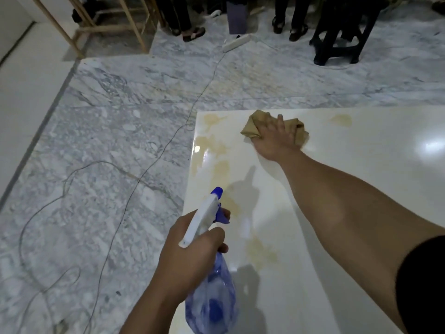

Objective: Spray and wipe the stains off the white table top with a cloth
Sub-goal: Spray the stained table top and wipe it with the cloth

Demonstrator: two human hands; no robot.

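The translucent blue plastic spray bottle [212,297] sits nearest, over the glossy white tabletop's [361,189] left edge, the left hand's [192,251] grip curled round its neck — long axis upright, nozzle aimed toward the far-left corner. Yellowish stains [218,145] trail along that edge. Farther in, the right hand [277,138] presses spread fingers flat on a crumpled tan cloth [255,124]. Grey marble floor [108,141] lies open leftward, crossed by a thin cable [154,162].

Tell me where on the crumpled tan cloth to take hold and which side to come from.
Grip the raised, bunched fold at the cloth's far-left end, coming from above and the left. That end stands up off the table top and is bare, while the right hand lies flat over the rest. The left hand is busy holding the spray bottle.
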